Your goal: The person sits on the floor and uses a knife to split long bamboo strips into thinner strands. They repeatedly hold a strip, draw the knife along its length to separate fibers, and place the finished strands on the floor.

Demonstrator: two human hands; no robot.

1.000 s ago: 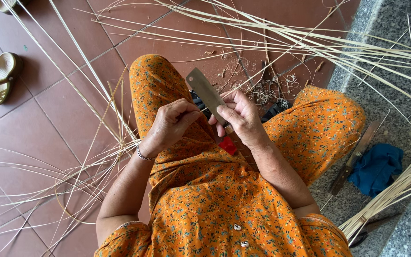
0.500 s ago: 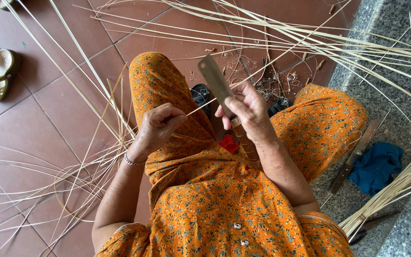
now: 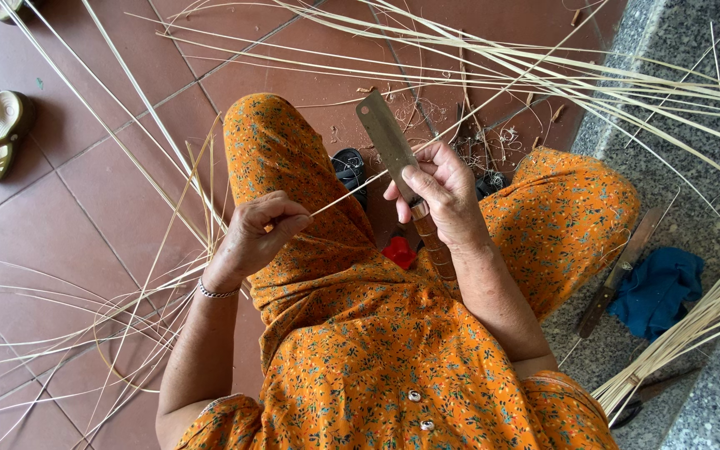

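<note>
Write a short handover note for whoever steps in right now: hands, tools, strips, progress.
Left hand: pinches one thin bamboo strip at lap level.
Right hand: grips the flat-bladed knife, blade against that strip.
Loose strips fan across the tiled floor; a bundle lies at the right beside a second knife and blue cloth.
Done: shavings lie ahead. Left: this strip is mid-work.

The right hand [image 3: 443, 187] has tipped the knife [image 3: 387, 137] blade more upright, while the left hand [image 3: 262, 232] drew back leftward.
</note>
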